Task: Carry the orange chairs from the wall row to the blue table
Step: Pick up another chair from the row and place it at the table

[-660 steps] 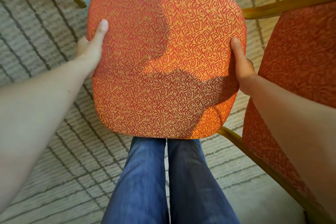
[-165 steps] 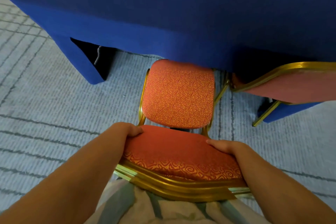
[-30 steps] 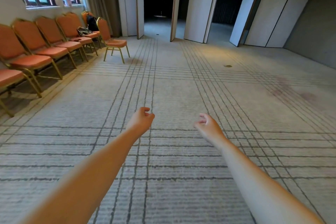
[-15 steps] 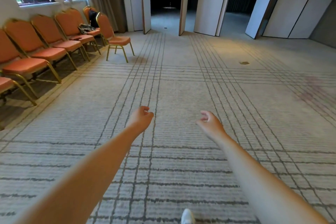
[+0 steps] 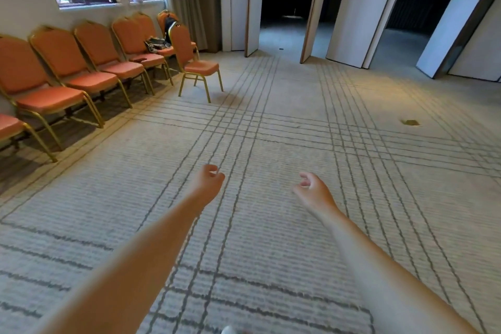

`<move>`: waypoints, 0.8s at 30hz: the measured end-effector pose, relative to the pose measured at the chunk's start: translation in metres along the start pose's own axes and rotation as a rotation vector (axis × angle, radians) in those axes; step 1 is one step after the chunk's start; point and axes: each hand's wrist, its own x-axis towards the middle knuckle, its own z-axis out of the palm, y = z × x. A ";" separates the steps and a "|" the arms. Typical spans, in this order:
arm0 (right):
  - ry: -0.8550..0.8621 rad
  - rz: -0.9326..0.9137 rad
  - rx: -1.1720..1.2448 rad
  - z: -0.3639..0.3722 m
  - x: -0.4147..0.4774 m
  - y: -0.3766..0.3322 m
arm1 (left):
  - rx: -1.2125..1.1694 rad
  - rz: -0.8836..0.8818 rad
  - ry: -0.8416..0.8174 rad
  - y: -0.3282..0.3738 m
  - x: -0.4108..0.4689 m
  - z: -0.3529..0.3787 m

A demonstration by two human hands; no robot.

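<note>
A row of several orange chairs (image 5: 67, 76) with gold frames lines the left wall under the windows. One orange chair (image 5: 195, 62) stands apart from the row, turned out onto the carpet. My left hand (image 5: 207, 182) and my right hand (image 5: 311, 190) are stretched out in front of me over the carpet, fingers loosely curled, holding nothing. Both hands are well short of the chairs. The blue table is out of view.
Patterned grey carpet (image 5: 271, 144) spreads ahead with open floor. A dark bag (image 5: 170, 26) and small items (image 5: 154, 43) lie on the far chairs of the row. Folding wall panels (image 5: 349, 8) stand open at the back, with dark rooms behind them. A floor plate (image 5: 410, 122) sits at right.
I have moved forward towards the chairs, and the view has turned slightly left. The separate chair and the row look closer. My hands stay empty and held out in front.
</note>
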 end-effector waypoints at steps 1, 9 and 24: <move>0.004 -0.012 0.002 -0.001 0.027 -0.002 | 0.004 0.000 0.005 0.005 0.023 0.009; -0.001 -0.050 0.034 -0.006 0.268 -0.044 | -0.043 0.048 0.002 0.074 0.254 0.068; -0.034 -0.013 0.062 -0.018 0.691 -0.109 | 0.071 0.026 0.020 0.199 0.634 0.150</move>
